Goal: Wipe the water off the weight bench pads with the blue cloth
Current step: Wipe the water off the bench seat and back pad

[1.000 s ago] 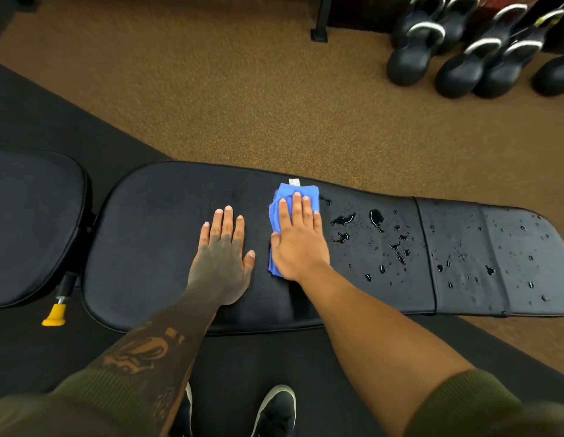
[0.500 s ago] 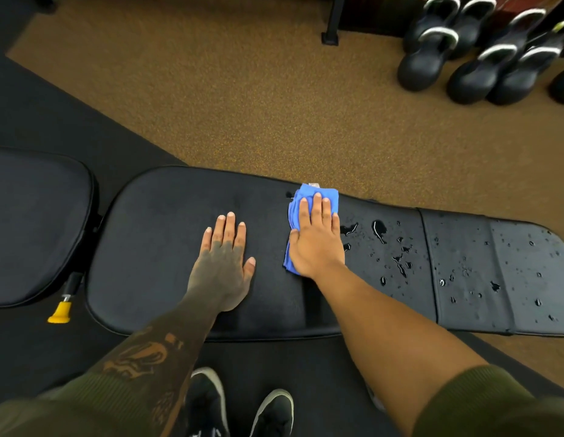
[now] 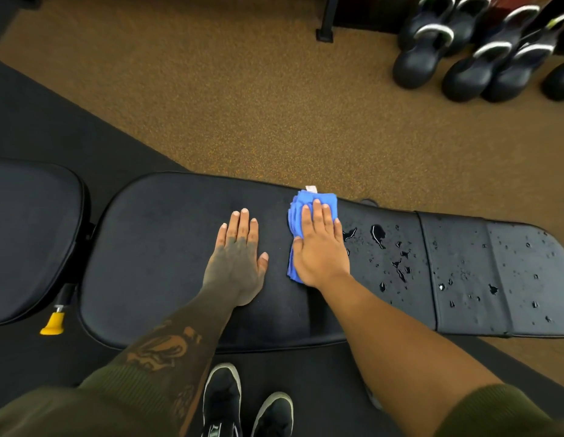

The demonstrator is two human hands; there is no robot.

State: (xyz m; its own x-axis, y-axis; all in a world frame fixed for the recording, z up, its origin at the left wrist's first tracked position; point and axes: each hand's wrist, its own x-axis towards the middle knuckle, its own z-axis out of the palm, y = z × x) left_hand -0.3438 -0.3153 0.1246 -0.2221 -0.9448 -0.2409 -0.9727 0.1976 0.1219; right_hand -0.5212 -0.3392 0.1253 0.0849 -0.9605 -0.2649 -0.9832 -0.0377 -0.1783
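A long black back pad (image 3: pixel 160 247) of the weight bench runs across the middle of the view. Its left half looks dry. Water drops and small puddles (image 3: pixel 388 247) lie on its right half and on the end section (image 3: pixel 511 272). My right hand (image 3: pixel 320 247) lies flat on the folded blue cloth (image 3: pixel 298 212), pressing it onto the pad just left of the puddles. A white tag sticks out at the cloth's far edge. My left hand (image 3: pixel 238 260) rests flat on the dry pad beside it, fingers together, holding nothing.
A second black seat pad (image 3: pixel 28 234) sits at the left, with a yellow-tipped adjustment pin (image 3: pixel 53 323) in the gap. Several black kettlebells (image 3: pixel 470 55) stand on the brown floor at the far right. A black rack foot (image 3: pixel 324 33) stands beyond. My shoes (image 3: pixel 242 405) are below the bench.
My right hand with the blue cloth has slid a little to the right along the pad, up to the first puddles. The left hand stays flat in place.
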